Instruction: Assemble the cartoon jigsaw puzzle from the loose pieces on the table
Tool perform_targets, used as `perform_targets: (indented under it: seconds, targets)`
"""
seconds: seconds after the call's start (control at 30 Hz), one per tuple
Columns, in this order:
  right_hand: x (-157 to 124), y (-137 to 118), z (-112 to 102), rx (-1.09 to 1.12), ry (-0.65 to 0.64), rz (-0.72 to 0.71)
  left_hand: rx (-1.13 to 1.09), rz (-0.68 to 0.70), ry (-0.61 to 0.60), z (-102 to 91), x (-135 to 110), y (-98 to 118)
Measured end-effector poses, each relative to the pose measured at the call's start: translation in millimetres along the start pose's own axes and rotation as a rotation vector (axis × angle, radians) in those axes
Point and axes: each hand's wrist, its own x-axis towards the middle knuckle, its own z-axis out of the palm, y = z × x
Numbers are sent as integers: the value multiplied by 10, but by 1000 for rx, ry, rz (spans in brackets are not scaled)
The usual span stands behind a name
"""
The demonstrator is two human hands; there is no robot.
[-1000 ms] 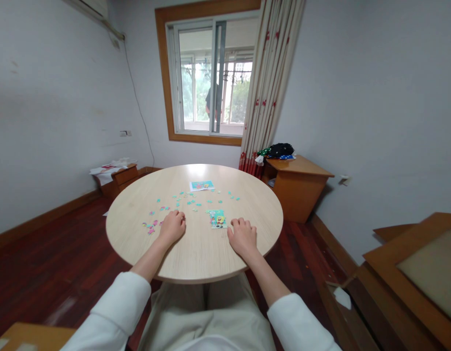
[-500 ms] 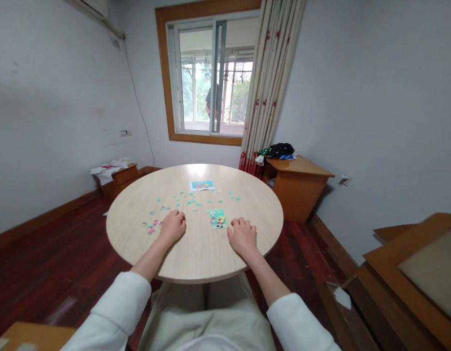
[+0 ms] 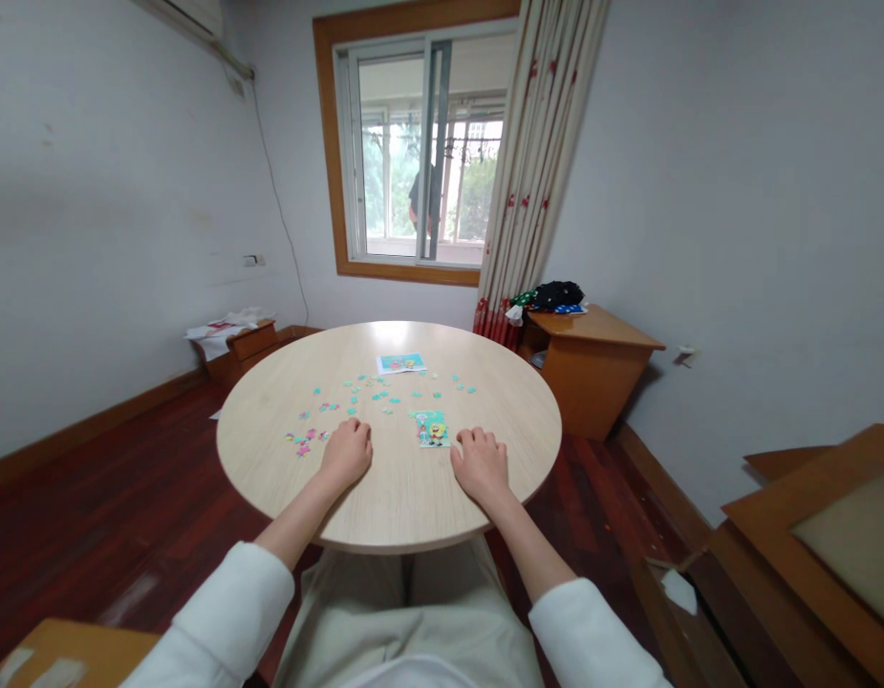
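My left hand (image 3: 347, 451) rests knuckles-up on the round light-wood table (image 3: 391, 497), its fingers curled under into a loose fist. My right hand (image 3: 480, 464) lies the same way to the right, fingers curled down. Nothing shows in either hand. Between them, slightly farther out, sits a partly joined cartoon puzzle (image 3: 431, 427). Several loose teal puzzle pieces (image 3: 374, 391) are scattered beyond it. Pink pieces (image 3: 303, 440) lie just left of my left hand. A printed reference picture (image 3: 400, 363) lies farther back on the table.
A wooden cabinet (image 3: 589, 368) with dark clothes on top stands right of the table beside a curtain (image 3: 531, 172). A low box with papers (image 3: 232, 336) sits by the left wall. Wooden furniture (image 3: 821, 545) fills the right foreground. A person stands outside the window (image 3: 423, 196).
The view has shifted slightly, so everything sits a little to the right and lower. Both hands stay curled on the table in the same places.
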Motion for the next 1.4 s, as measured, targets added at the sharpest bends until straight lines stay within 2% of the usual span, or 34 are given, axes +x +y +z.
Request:
perform_targets:
  seconds: [0.13, 0.27, 0.57, 0.7, 0.97, 1.13, 1.4]
  targets:
    - [-7, -9, -6, -6, -5, -5, -1, 32, -14, 93, -204, 12]
    - [-10, -18, -12, -10, -3, -7, 19, 12, -98, 152, -344, -44]
    - [-5, -21, 2, -4, -9, -9, 26, -26, -207, 10, -618, -143]
    - [-5, -18, 4, -3, -4, -13, 47, -57, -211, -34, -703, -195]
    - [-6, -30, 18, -2, -5, -10, 111, -129, -283, -162, -765, -232]
    - [-9, -31, 0, -5, -16, -18, 132, -131, -267, -194, -785, -193]
    - [4, -26, 19, 2, -10, -22, 151, -172, -342, -202, -639, -130]
